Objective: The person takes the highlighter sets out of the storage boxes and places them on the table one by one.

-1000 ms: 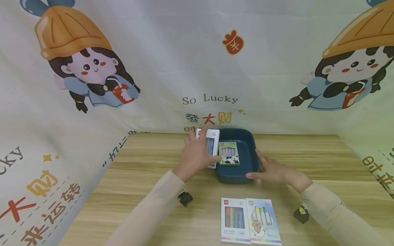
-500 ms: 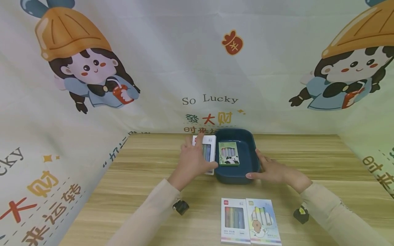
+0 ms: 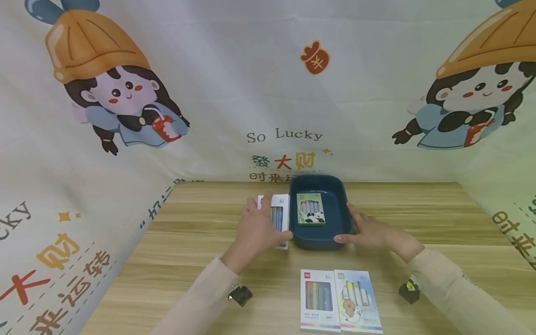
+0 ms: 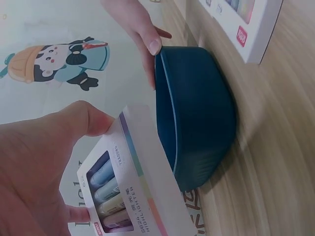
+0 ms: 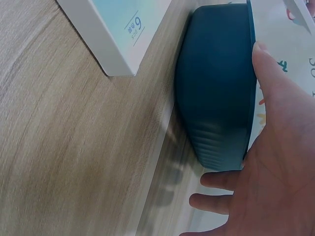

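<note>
So, left hand [image 3: 256,230] pinches a white highlighter box [image 3: 279,218], thumb at the right edge, fingers toward the left side; box is just left of the blue bin [image 3: 322,244], outside it; can't tell if its underside touches the wooden worktop [image 3: 418,204]; left wrist view has it tilted, window showing blue, greenish and pinkish pens, "HIGHLIGHTER" printed beside a rainbow strip; right hand [image 3: 372,231] rests on the bin's right side, thumb tip on the rim, fingers spread and fairly straight; bin sits upright at the back of the worktop, close to the cloth backdrop [image 3: 234,70]; a green panda-print box [image 3: 311,209] is inside, toward the left wall; nearer the person, two more boxes lie flat on the worktop, side by side: a windowed white box [image 3: 320,298] with coloured pens on the left, an animal-print box [image 3: 358,298] with a pale blue background on the right; both arms wear pale sleeves [image 3: 205,298]; small black devices [image 3: 240,295] show, one by each wrist; backdrop carries cartoon figures [image 3: 113,93] in orange hats, a red pouch print [image 3: 315,58], "So Lucky" lettering [image 3: 284,135] and Chinese characters.
</note>
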The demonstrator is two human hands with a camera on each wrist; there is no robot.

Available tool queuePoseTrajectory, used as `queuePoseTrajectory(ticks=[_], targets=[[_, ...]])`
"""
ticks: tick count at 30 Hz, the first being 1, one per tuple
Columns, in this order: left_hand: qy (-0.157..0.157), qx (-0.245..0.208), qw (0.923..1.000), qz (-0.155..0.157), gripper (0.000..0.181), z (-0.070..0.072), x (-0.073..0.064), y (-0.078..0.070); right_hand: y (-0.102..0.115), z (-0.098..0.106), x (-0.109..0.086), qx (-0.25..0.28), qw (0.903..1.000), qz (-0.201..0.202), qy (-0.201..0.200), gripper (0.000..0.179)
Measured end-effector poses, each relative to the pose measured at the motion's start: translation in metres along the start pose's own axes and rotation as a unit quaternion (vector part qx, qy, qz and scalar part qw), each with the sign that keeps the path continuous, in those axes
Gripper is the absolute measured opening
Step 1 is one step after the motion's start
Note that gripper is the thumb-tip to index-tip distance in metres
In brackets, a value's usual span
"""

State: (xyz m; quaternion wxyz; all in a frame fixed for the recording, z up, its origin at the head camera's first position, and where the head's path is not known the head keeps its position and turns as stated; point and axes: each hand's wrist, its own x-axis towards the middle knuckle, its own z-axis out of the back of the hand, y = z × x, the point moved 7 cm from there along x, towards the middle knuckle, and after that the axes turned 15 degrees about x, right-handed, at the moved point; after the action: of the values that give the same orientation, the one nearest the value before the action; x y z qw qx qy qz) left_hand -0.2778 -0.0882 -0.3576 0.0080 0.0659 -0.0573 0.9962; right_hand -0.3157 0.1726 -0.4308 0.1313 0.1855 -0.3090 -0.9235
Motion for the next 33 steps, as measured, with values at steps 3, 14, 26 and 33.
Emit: queuePoseTrajectory(ticks=[3,14,26,33], targets=[[0.001,-0.001,1.0,-0.002,0.107,-0.001,-0.005,0.0,0.001,0.0,0.0,0.0,1.0,0.001,0.0,0.119],[0.017,0.013,0.9998,-0.004,0.108,-0.005,-0.013,0.004,-0.001,0.0,-0.001,0.003,1.0,-0.001,0.002,0.12],[0.036,-0.005,0.9993,-0.002,0.106,-0.016,-0.031,0.008,0.001,0.001,0.0,-0.003,1.0,0.005,0.002,0.119],[0.052,-0.007,0.9986,-0.002,0.105,-0.025,-0.036,0.01,-0.001,0.001,0.001,-0.006,1.0,0.002,-0.001,0.119]])
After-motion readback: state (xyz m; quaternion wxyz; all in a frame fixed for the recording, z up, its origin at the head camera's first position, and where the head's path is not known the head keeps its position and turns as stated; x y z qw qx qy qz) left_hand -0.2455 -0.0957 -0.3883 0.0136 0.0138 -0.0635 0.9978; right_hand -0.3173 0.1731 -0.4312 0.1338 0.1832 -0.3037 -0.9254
